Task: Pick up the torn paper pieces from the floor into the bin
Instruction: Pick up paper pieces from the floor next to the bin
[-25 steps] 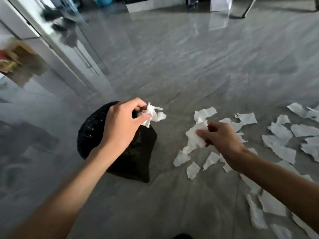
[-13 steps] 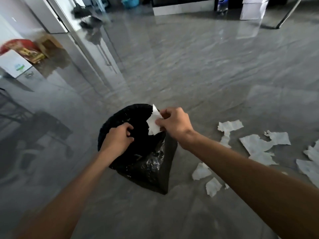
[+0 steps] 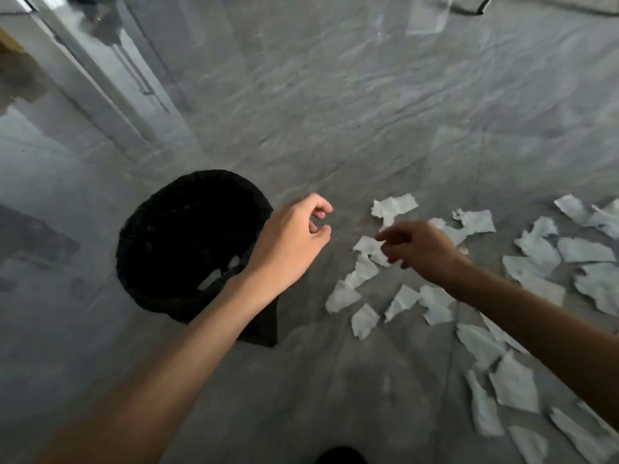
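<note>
A black bin [image 3: 160, 236] lined with a black bag stands on the grey floor at centre left, with pale paper scraps inside it [image 3: 214, 277]. Several white torn paper pieces [image 3: 365, 272] lie scattered on the floor to its right. My left hand [image 3: 291, 242] hovers just right of the bin's rim, fingers loosely curled and holding nothing. My right hand [image 3: 418, 252] is over the nearest paper pieces, fingers apart and pointing left, blurred by motion, with nothing visibly in it.
The glossy grey floor [image 3: 335, 112] stretches ahead. A white door frame or rail [image 3: 100, 95] runs diagonally at upper left. More paper pieces [image 3: 512, 383] spread along the right side toward the lower right corner. A dark shape [image 3: 340, 457] sits at the bottom edge.
Both hands left the bin and swung right toward the scattered pieces. The paper each held is gone from the hands; scraps show inside the bin.
</note>
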### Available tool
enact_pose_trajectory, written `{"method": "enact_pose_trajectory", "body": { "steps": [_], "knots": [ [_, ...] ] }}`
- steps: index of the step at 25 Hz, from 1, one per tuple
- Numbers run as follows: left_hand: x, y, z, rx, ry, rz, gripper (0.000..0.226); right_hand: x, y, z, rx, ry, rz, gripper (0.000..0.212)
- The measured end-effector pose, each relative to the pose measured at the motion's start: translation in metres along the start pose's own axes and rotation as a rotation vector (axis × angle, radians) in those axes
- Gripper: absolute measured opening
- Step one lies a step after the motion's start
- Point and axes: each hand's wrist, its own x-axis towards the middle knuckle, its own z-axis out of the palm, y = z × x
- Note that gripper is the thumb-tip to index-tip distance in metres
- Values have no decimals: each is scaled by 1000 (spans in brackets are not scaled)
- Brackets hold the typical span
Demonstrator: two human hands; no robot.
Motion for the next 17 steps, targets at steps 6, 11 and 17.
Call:
{"method": "enact_pose_trajectory", "body": {
  "steps": [6, 11, 17],
  "knots": [
    [-30, -29, 117, 215, -546, -62, 32, -14, 111, 48, -573, -103, -13, 47],
    [-56, -57, 182, 426, -521, 55, 39, -1, 137, 76, -532, -47, -102, 15],
    [-66, -63, 198, 234, -488, 44, 9, -19, 152, 26, -197, 260, -50, 12]
  ]
}}
